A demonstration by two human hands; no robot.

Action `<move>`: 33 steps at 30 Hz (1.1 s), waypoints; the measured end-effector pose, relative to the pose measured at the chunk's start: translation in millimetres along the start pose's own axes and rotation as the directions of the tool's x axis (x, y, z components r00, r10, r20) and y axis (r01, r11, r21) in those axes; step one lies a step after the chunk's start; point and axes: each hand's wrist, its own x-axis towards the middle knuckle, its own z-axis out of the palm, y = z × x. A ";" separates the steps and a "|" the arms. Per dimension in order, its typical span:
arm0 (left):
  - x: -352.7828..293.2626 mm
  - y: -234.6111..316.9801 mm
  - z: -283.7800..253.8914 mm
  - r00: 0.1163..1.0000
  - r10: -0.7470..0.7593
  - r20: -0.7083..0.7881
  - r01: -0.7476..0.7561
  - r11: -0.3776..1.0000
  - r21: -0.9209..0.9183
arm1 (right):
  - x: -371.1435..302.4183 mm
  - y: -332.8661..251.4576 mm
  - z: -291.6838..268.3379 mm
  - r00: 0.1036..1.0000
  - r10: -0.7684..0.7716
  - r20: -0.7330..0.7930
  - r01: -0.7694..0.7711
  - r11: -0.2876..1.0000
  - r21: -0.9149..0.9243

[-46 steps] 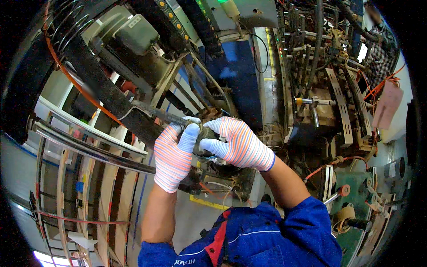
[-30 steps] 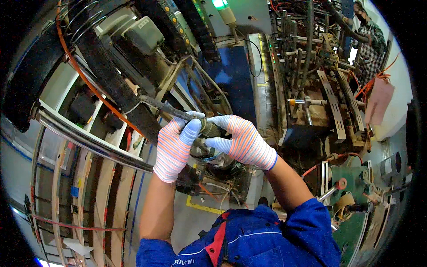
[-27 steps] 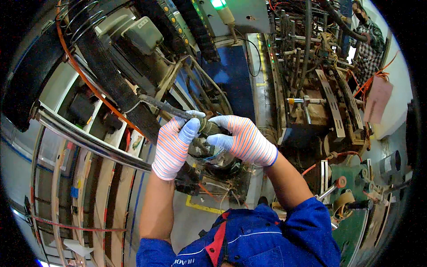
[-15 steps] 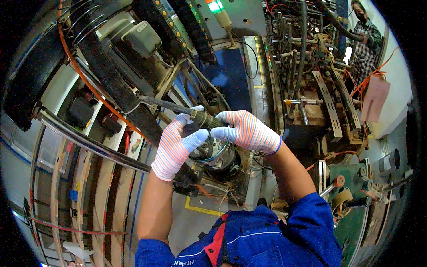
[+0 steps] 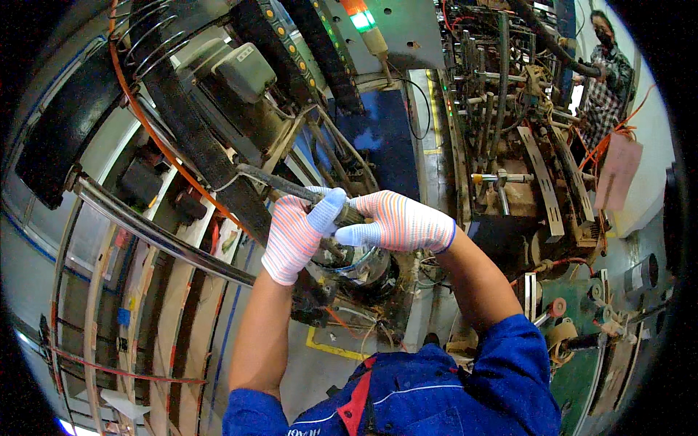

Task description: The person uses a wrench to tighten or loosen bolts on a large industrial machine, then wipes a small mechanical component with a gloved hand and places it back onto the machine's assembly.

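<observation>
Both my hands wear striped knit gloves with blue fingertips. They meet at a dark, ribbed cylindrical fitting point(image 5: 352, 215) on the end of a thick black cable point(image 5: 270, 179). My left hand point(image 5: 294, 234) is closed round the cable side, its thumb lying across the top of the fitting. My right hand point(image 5: 404, 221) grips the other end, thumb below and fingers above; its fingertips are partly hidden. Just beneath the hands is a round, glassy or metallic canister point(image 5: 366, 266) with grime around it. My hands cover part of its top.
A dirty machine with rods and hoses point(image 5: 502, 145) fills the right. A signal lamp point(image 5: 361, 20) glows green at the top. On the left run a shiny metal pipe point(image 5: 163, 234) and an orange hose point(image 5: 161, 154). Another person point(image 5: 602, 91) stands at the far right.
My left thumb has moved up from below the fitting onto its top, and the left fingers have closed in. My right hand keeps its grip. The whole view has shifted slightly.
</observation>
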 end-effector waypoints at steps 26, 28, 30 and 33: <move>-8.8 -39.5 36.9 0.945 0.324 0.036 -0.222 0.720 -0.658 | -12.5 -8.6 25.1 0.936 -0.181 -0.301 0.071 0.936 -0.344; -15.6 -35.0 43.2 0.978 0.209 -0.016 -0.156 0.675 -0.721 | -14.3 -23.3 26.0 0.929 -0.169 -0.328 0.016 0.907 -0.420; -19.1 -27.6 47.8 0.990 0.130 -0.061 -0.134 0.687 -0.715 | -15.7 -12.1 34.3 0.897 -0.228 -0.378 0.015 0.871 -0.491; -20.6 -28.9 48.1 0.993 0.103 -0.065 -0.118 0.687 -0.717 | -16.3 -13.8 34.9 0.876 -0.276 -0.395 0.028 0.847 -0.530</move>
